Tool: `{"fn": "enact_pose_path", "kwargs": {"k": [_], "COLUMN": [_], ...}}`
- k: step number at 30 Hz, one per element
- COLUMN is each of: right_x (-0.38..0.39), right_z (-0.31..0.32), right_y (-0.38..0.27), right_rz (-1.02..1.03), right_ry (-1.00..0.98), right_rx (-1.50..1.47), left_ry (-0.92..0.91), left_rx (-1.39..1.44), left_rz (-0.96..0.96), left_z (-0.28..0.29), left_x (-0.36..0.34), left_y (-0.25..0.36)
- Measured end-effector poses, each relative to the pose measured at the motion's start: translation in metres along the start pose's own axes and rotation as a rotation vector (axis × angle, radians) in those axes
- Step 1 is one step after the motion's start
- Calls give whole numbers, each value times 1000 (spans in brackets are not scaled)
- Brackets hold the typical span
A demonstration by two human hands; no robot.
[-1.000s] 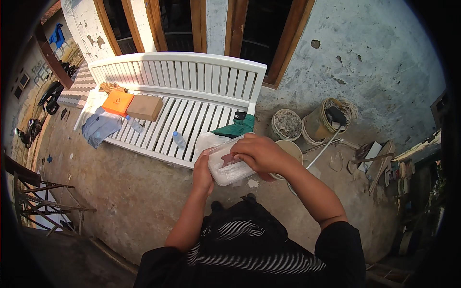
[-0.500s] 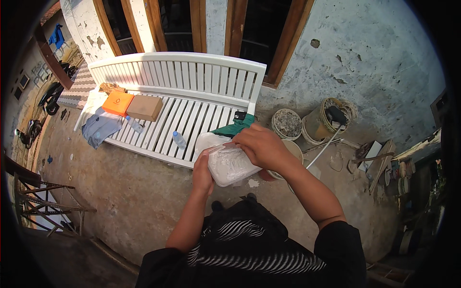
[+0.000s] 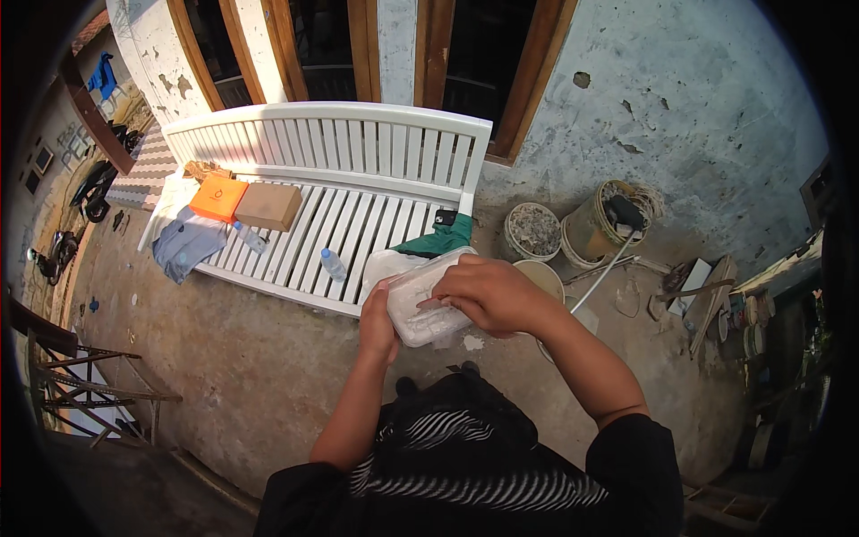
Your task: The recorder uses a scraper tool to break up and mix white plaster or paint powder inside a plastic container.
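A: How do the two hands stand?
B: The left hand (image 3: 379, 328) is closed on the left end of a translucent tray (image 3: 408, 337); the right hand (image 3: 488, 291) is bent over the opposite end, and its fingertips pinch a small reddish piece (image 3: 429, 302), of which I can see only a little.

A: And what lies inside the tray?
B: A white, paste-like mass (image 3: 412, 292), just left of the right fingertips; the tray itself is in the air between the hands, above the concrete floor (image 3: 250, 376).

A: What could go wrong, in your opinion?
B: The tray could tip; the left hand seems to carry most of its weight from one end, so a hard push from the right fingers might twist it out of the grip; the mass could then drop on the floor below.

A: And the reddish piece?
B: If paste covers the part that is pinched, it could slip; how clean the fingers are, I cannot tell.

A: Is anything near the grip exposed?
B: Yes; beyond the hands is the white bench (image 3: 344, 174), with a green cloth (image 3: 438, 238) upon it; a quick flick away from the body could dirty both.
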State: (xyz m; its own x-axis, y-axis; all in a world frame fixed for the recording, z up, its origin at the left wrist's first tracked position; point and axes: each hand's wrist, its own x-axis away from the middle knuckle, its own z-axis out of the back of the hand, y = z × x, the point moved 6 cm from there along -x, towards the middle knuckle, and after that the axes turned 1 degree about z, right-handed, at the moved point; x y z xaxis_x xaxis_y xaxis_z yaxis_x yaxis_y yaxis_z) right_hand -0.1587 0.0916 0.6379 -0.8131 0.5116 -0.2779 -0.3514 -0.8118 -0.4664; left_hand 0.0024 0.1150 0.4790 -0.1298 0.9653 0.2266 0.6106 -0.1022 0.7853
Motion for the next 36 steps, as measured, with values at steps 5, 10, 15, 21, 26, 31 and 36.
{"fn": "enact_pose_path", "kwargs": {"k": [5, 10, 15, 21, 26, 31, 36], "right_x": [3, -2, -5, -7, -7, -10, -13], "right_z": [-9, -15, -13, 0, 7, -9, -24], "right_y": [-2, 0, 3, -2, -4, 4, 3], "right_rz": [11, -52, -2, 48, 35, 35, 57], "right_ry": [-66, -54, 102, 210, 262, 263, 182], "right_rx": [-6, 38, 167, 259, 311, 288, 144], "left_ry": [-16, -35, -29, -44, -39, -75, -45], "left_rx": [-8, -38, 8, 28, 8, 8, 9], "left_rz": [-10, -7, -28, -31, -23, -22, 13], "left_z": [-1, 0, -1, 0, -1, -7, -7], "left_x": [0, -1, 0, 1, 3, 3, 3], "left_y": [2, -3, 0, 6, 7, 4, 4]}}
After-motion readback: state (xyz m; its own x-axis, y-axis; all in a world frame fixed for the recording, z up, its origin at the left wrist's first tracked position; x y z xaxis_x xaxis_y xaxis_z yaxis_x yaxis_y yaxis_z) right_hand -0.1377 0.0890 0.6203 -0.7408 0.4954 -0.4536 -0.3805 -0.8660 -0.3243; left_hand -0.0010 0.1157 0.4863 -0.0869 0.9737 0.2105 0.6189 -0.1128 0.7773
